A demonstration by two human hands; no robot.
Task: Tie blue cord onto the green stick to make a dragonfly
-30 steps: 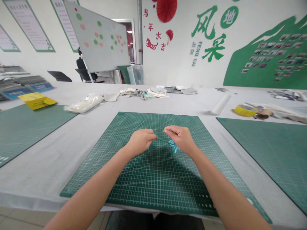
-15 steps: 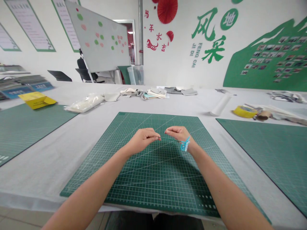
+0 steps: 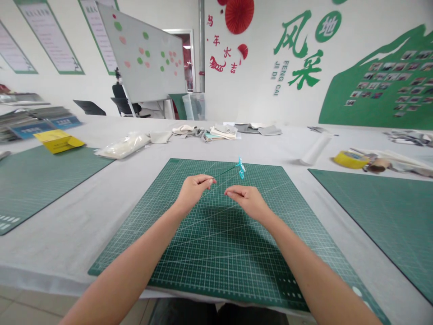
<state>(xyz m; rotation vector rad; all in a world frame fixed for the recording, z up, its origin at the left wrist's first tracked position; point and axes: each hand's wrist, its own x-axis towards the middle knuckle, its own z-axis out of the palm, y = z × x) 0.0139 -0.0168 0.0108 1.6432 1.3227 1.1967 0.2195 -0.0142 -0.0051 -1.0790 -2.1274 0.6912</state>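
- From the head view, we see our left hand [image 3: 194, 190] pinching the near end of a thin dark stem [image 3: 227, 171] between thumb and fingers.
- The stem slants away to the right, its far end bearing a bright-blue ornament [image 3: 241, 168] above the middle mat [image 3: 216, 257], beyond both hands.
- Our right hand [image 3: 248, 199] hovers near the left, fingertips drawn narrow, apart from the stem; at this size we cannot tell whether they pinch anything fine.
- We judge the step in hand to be turning the stem; the next move seems to call for a steady left pinch and the right fingertips on the stem.
- We count one stem, one ornament, and on the desk [image 3: 61, 253] three mats, one yellow packet [image 3: 58, 141], one clear bag [image 3: 125, 145].
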